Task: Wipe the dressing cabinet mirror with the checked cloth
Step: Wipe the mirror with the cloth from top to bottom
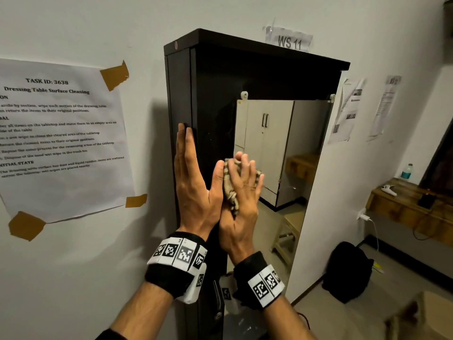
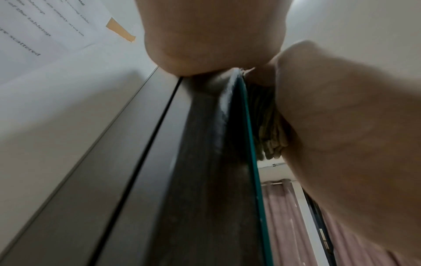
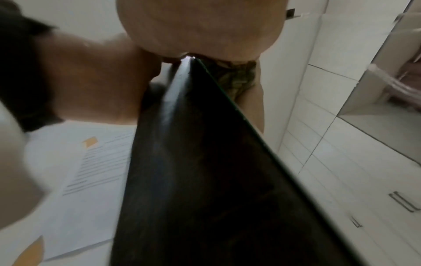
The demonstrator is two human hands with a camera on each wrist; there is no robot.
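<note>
The dark dressing cabinet (image 1: 210, 94) stands against the wall, its mirror (image 1: 282, 148) on the front. My right hand (image 1: 242, 192) presses the bunched checked cloth (image 1: 230, 182) against the mirror's left edge, fingers spread and nearly straight. My left hand (image 1: 193, 182) lies flat on the cabinet's front left corner, fingers straight and pointing up, its thumb beside the cloth. In the left wrist view the cloth (image 2: 268, 129) is squeezed between the right hand (image 2: 341, 126) and the glass edge (image 2: 252, 153). In the right wrist view the cloth (image 3: 239, 77) shows under the palm (image 3: 200, 27).
A taped task sheet (image 1: 58, 133) hangs on the wall left of the cabinet. To the right, a wooden shelf (image 1: 411, 204) carries a water bottle (image 1: 407, 171) and a white controller (image 1: 388, 189). A black backpack (image 1: 348, 271) sits on the floor below.
</note>
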